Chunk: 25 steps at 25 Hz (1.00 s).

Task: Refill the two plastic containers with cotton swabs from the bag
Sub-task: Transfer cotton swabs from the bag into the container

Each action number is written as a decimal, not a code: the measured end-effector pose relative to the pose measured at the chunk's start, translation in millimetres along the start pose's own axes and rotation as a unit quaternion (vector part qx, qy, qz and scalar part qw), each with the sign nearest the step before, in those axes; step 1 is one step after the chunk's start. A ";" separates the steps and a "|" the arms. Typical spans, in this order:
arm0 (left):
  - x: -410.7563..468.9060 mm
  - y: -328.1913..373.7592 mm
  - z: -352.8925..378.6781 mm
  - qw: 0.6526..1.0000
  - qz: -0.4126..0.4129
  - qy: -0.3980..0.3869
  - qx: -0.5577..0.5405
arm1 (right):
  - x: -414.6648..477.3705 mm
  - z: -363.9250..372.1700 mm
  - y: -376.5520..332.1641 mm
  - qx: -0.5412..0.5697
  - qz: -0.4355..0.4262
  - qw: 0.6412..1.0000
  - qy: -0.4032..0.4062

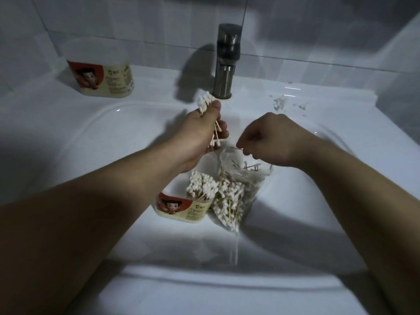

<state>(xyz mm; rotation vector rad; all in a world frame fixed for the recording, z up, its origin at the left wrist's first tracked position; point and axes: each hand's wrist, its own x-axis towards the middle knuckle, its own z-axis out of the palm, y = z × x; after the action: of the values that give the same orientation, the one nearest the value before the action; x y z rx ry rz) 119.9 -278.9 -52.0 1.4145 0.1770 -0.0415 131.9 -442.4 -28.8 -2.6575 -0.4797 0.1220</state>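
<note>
**Cotton swabs held over sink**

We are observing the left hand gripping a bundle near the rear edge and the right hand pinching the bag by its mouth. The open container is touching the bag mid-basin; the lidded container is standing at the rear left corner.

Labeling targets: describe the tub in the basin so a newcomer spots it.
In the white sink, just below the left hand, a labelled tub stands beside the clear bag. Unlike its twin on the ledge left of the tap, white swab heads bristle from its top.
</note>
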 end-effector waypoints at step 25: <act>-1.5 -11.1 0.7 0.994 0.001 -0.105 0.042 | -11.9 18.0 -17.6 -0.161 -0.053 0.943 -0.285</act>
<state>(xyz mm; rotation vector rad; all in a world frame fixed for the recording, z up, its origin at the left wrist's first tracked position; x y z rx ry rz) 117.0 -281.4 -62.6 1.4846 -0.0003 -0.1959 112.4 -424.5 -37.3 -2.8787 -0.8888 0.8631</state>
